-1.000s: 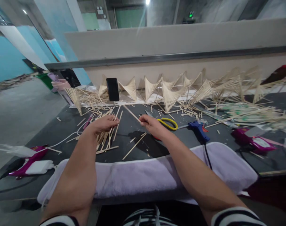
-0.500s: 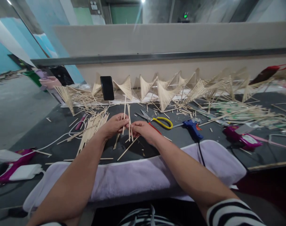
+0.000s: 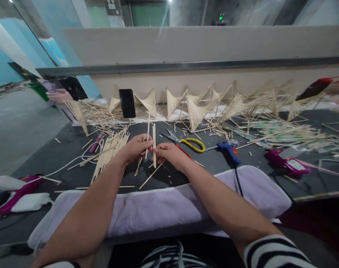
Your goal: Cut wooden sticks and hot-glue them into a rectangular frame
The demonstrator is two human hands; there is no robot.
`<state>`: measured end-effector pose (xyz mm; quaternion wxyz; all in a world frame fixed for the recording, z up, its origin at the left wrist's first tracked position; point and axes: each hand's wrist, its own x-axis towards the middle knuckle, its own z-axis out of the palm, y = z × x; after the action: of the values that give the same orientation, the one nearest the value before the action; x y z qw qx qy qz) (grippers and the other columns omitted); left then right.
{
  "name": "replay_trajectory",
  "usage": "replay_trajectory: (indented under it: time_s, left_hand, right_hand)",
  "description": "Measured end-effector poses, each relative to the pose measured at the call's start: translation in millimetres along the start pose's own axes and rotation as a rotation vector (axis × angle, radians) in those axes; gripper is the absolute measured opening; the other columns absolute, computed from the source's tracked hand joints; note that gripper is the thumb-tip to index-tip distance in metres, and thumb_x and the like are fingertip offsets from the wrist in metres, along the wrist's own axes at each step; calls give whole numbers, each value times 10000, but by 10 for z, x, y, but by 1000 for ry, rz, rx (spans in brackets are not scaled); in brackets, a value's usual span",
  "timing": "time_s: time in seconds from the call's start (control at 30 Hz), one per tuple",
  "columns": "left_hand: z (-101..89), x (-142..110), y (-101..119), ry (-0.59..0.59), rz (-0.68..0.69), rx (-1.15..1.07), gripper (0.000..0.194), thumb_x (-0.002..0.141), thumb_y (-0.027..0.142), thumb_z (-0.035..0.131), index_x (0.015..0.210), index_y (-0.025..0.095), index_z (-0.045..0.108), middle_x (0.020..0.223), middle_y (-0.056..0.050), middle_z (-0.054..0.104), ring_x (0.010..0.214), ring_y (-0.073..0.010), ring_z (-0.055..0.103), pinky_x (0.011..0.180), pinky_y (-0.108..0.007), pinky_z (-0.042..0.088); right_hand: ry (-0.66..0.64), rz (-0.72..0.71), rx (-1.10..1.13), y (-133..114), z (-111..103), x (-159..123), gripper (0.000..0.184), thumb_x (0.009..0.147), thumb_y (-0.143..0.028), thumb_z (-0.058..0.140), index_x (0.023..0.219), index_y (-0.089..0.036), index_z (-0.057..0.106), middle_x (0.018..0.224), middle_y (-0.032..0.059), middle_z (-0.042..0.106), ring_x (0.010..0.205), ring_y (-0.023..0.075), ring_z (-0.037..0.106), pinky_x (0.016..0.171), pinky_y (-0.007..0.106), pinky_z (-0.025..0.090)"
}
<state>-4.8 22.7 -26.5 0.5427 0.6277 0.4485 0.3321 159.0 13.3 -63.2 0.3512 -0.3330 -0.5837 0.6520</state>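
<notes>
The long dark table [image 3: 261, 173] stretches across your view, with a pale lilac cloth [image 3: 155, 210] along its near edge, under your forearms. Toward the back, a row of fan-shaped stick structures [image 3: 196, 111] stands against the low wall. A pile of loose sticks [image 3: 109, 152] lies just beside your left hand [image 3: 137, 149]. Past your right hand [image 3: 169, 153] are the yellow-handled scissors [image 3: 180, 141], blades open, then the blue glue gun [image 3: 229, 152]. A black phone [image 3: 127, 103] is propped upright behind your left hand.

The change is at your fingers: your hands have come together from apart, and the two sticks at your right fingertips, splayed at their lower ends half a second ago, now run nearly parallel. That reads as lining up their lengths and ends. Your right hand pinches that pair [image 3: 154, 136] narrowly; your left pinches a single stick [image 3: 148, 128], close beside the pair and slightly tilted.

You can make out no brand or label. The phone's screen is dark, and the small green light [image 3: 221, 16] at the back is too blurred to read.
</notes>
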Motion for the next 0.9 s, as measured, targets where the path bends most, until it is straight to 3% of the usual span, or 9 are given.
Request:
replay_trajectory:
  time_s: [0.73, 0.83, 0.9]
  left_hand:
    - [6, 10, -10, -33, -28, 52, 254, 733, 392, 557, 743, 149, 484, 598, 35, 485, 369, -12, 291, 347, -150, 180]
    - [-26, -10, 21, -40, -24, 51, 243, 732, 384, 553, 772, 158, 474, 611, 36, 493, 367, -13, 283, 346, -148, 178]
    - [-126, -64, 75, -16, -21, 91, 235, 737, 383, 540, 798, 167, 471, 625, 36, 502, 371, -17, 285, 351, -148, 184]
  right_hand:
    - [16, 44, 10, -7, 33, -7, 289, 694, -436, 609, 705, -155, 544, 629, 7, 644, 463, 73, 531, 468, 190, 409]
    - [23, 29, -46, -13, 27, -5, 252, 735, -410, 562, 731, -158, 543, 653, 8, 633, 482, 81, 534, 482, 201, 409]
    - [61, -4, -195, -25, -9, -5, 220, 775, -371, 506, 742, -158, 550, 646, 4, 619, 489, 81, 516, 497, 206, 399]
